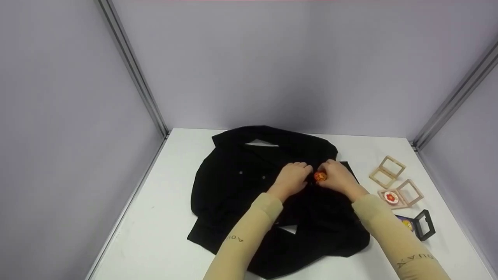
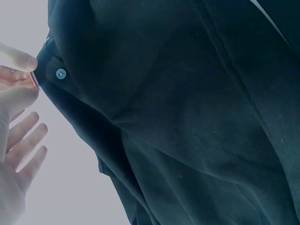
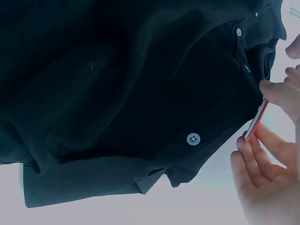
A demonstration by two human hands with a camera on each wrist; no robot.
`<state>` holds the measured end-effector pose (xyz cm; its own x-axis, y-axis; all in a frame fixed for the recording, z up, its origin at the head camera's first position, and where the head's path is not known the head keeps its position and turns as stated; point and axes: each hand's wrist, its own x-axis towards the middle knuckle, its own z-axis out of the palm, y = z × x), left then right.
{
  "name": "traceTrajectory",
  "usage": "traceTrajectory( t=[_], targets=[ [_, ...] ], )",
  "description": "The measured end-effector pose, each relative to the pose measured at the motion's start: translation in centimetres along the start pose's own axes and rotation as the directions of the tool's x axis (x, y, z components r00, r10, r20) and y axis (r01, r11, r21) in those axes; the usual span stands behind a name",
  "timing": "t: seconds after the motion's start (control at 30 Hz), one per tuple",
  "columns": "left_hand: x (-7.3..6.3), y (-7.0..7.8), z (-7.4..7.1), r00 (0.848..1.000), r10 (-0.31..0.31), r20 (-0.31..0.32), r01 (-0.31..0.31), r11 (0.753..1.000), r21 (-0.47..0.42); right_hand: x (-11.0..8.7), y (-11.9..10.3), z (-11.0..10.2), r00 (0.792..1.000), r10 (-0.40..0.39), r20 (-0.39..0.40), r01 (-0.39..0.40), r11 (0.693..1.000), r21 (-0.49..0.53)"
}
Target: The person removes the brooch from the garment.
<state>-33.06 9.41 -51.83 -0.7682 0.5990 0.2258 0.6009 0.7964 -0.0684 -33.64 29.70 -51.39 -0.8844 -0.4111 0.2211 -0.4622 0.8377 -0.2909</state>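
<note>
A black button-up shirt point(image 1: 229, 190) lies spread over the white table, its sleeves bent round. My right hand point(image 1: 338, 177) holds a round orange-red badge point(image 1: 320, 176) at the shirt's right part. Seen edge-on in the right wrist view, the badge point(image 3: 257, 119) is thin with a pale back, between thumb and fingers beside the shirt's edge. Close to its left my left hand point(image 1: 293, 177) reaches over the shirt. In the left wrist view the left hand's fingers point(image 2: 28, 145) are spread, and its thumb is right by the badge's lower edge. Pale buttons point(image 3: 193, 139) dot the shirt front.
On the table's right side stand several open frame cases: a light wooden one point(image 1: 382, 178), a pinkish one point(image 1: 404, 204) with a red-flower badge point(image 1: 391, 197), and a black one point(image 1: 425, 229) beside the right forearm. Pale walls point(image 1: 233, 70) enclose the table.
</note>
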Motion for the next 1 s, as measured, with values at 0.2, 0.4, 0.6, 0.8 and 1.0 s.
traceTrajectory(
  t=[0.2, 0.4, 0.6, 0.8, 1.0],
  targets=[
    [0.1, 0.2, 0.2, 0.999, 0.015, -0.036, -0.015, 1.000, 0.007, 0.2, 0.0, 0.2, 1.000, -0.009, 0.007, 0.009, 1.000, 0.020],
    [0.4, 0.5, 0.4, 0.998, 0.033, -0.051, -0.032, 0.999, 0.019, 0.2, -0.6, 0.4, 1.000, -0.022, 0.001, 0.022, 0.999, 0.048],
    [0.6, 0.9, 0.6, 0.992, 0.079, -0.096, -0.075, 0.996, 0.044, 0.3, -0.8, 0.6, 0.999, -0.046, -0.007, 0.047, 0.998, 0.043],
    [0.7, 1.1, 1.0, 0.989, 0.107, -0.107, -0.098, 0.992, 0.080, 0.3, -0.7, 0.4, 0.998, -0.055, 0.010, 0.055, 0.997, 0.047],
    [1.0, 1.2, 1.4, 0.983, 0.129, -0.129, -0.112, 0.985, 0.132, 0.3, -0.7, 0.4, 0.997, -0.070, 0.019, 0.069, 0.996, 0.053]
  ],
)
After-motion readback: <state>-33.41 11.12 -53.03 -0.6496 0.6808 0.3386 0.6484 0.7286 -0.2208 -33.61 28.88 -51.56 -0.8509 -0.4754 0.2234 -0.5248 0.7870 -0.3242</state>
